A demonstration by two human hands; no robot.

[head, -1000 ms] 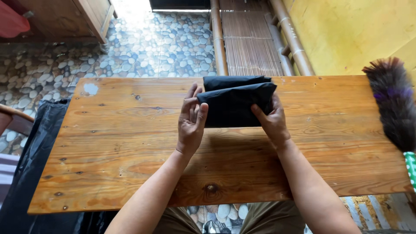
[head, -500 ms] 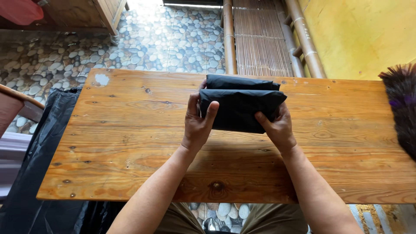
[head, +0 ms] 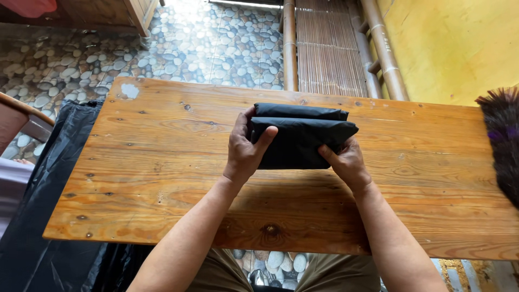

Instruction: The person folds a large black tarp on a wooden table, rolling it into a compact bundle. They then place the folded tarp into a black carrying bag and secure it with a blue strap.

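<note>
At about nine o'clock, a black plastic sheet point(head: 48, 216) hangs off the left end of the wooden table point(head: 162, 178), beside a curved chair back point(head: 21, 116). Nearer the centre, the left hand point(head: 246, 148) grips the left edge of a folded black cloth point(head: 303, 138), thumb on top and fingers wrapped behind. The bundle lies around twelve o'clock from the person, resting on the planks in stacked layers. The right hand point(head: 346, 162) pinches its lower right corner, fingers curled tight on the fabric. At three o'clock, a dark feather duster point(head: 503, 140) lies at the table's right end.

The likely risk is the top layer slipping: the fabric looks smooth, and uneven pressure from either hand could skew the fold or let it spring open. A tug toward the far edge could also push the bundle off onto the pebble floor point(head: 216, 43).
</note>
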